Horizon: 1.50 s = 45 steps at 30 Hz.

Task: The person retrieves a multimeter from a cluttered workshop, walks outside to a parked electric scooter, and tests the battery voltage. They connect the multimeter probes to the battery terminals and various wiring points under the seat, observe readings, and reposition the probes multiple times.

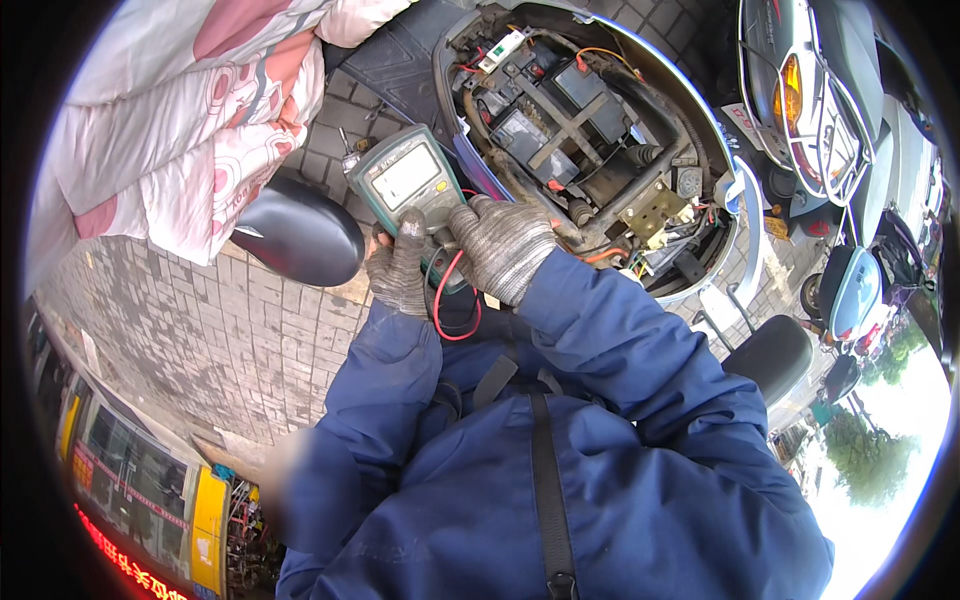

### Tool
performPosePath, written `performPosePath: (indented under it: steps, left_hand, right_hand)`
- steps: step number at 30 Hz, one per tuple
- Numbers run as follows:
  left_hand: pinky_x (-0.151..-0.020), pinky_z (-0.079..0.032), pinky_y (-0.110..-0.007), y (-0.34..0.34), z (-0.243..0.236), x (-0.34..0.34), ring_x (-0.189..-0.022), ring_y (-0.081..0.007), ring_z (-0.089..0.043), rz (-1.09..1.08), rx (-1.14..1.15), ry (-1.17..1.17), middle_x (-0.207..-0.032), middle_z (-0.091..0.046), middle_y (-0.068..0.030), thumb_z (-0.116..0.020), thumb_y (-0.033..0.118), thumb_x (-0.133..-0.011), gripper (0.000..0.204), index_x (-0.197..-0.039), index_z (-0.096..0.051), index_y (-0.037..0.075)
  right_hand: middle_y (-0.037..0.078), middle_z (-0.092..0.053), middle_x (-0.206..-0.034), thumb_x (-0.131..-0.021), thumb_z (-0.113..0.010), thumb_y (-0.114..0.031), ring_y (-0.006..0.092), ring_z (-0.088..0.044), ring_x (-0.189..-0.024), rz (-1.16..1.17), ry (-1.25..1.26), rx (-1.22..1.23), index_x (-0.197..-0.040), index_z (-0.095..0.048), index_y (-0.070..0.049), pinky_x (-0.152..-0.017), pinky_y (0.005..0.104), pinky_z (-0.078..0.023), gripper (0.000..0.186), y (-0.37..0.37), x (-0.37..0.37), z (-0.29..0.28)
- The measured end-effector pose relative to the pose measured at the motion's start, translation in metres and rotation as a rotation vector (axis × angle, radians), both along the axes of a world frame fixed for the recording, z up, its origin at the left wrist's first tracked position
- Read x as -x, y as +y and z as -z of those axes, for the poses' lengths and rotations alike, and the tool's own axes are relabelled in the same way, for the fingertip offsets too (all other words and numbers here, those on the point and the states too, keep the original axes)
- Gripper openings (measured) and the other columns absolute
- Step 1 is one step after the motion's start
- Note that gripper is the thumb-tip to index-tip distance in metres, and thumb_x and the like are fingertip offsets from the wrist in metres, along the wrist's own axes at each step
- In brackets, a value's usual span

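A green-grey multimeter (405, 180) with a pale screen is tilted up in front of me. Gripping its lower left side is my gloved left hand (400, 268), the thumb on its face. My gloved right hand (503, 245) is closed at the meter's lower right, by the dial, which it partly covers; whether it also holds a probe I cannot tell. A red test lead (441, 312) loops below the meter between both hands, with a black lead beside it. Just beyond, the opened scooter body (462, 130) exposes dark batteries (525, 145) under a metal cross bracket (566, 132).
A patterned quilted cover (190, 130) hangs at the upper left, above a black scooter seat (305, 235). Parked scooters (810, 100) line the right. Loose wires and connectors (660, 238) sit at the near right of the open body. Paving bricks (230, 340) extend left.
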State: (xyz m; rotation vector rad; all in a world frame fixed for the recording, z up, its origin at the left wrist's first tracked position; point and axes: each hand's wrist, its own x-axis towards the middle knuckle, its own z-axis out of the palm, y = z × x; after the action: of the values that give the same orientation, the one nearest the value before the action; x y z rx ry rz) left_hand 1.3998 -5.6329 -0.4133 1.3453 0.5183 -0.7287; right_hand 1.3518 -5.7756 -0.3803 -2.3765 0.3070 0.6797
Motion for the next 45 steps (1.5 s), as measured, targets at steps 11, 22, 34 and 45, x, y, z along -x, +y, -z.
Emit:
performPosePath:
  steps: [11,22,34,45]
  left_hand:
    - [-0.073,-0.058,-0.035,0.004,0.015,0.011,-0.087,-0.0252,-0.066,-0.182,0.245,0.034,-0.1,-0.064,-0.0176,-0.063,0.005,-0.087,0.031,-0.115,-0.052,-0.004]
    - [-0.079,-0.059,-0.045,0.018,0.021,-0.017,-0.093,-0.0312,-0.066,-0.058,0.354,0.343,-0.108,-0.062,-0.0187,-0.071,0.029,-0.082,0.057,-0.125,-0.049,-0.001]
    - [-0.08,-0.058,-0.043,0.016,0.012,-0.024,-0.095,-0.0298,-0.065,0.02,0.412,0.383,-0.111,-0.061,-0.019,-0.071,0.032,-0.083,0.059,-0.125,-0.049,-0.002]
    - [-0.078,-0.059,-0.039,0.012,0.005,-0.018,-0.093,-0.0259,-0.066,0.09,0.341,0.413,-0.111,-0.062,-0.0167,-0.07,0.031,-0.083,0.057,-0.126,-0.049,-0.001]
  right_hand:
    - [0.019,-0.063,-0.067,-0.087,-0.06,-0.025,0.0329,-0.065,-0.065,0.67,0.131,-0.475,-0.089,-0.064,0.002,-0.06,0.04,-0.05,0.027,0.016,-0.007,0.006]
    - [0.014,-0.062,-0.073,-0.086,-0.068,-0.023,0.0219,-0.062,-0.065,0.536,-0.118,-0.311,-0.095,-0.066,0.0,-0.059,0.0339,-0.048,0.025,-0.009,0.02,-0.009]
    - [0.012,-0.067,-0.087,-0.08,-0.07,-0.023,0.0287,-0.066,-0.072,0.198,-0.22,-0.235,-0.105,-0.066,-0.008,-0.064,0.0395,-0.053,0.03,-0.012,-0.003,-0.011]
    - [0.014,-0.064,-0.106,-0.07,-0.073,-0.025,0.0333,-0.066,-0.082,-0.172,-0.127,-0.226,-0.118,-0.061,-0.02,-0.07,0.0421,-0.054,0.049,-0.018,-0.014,0.013]
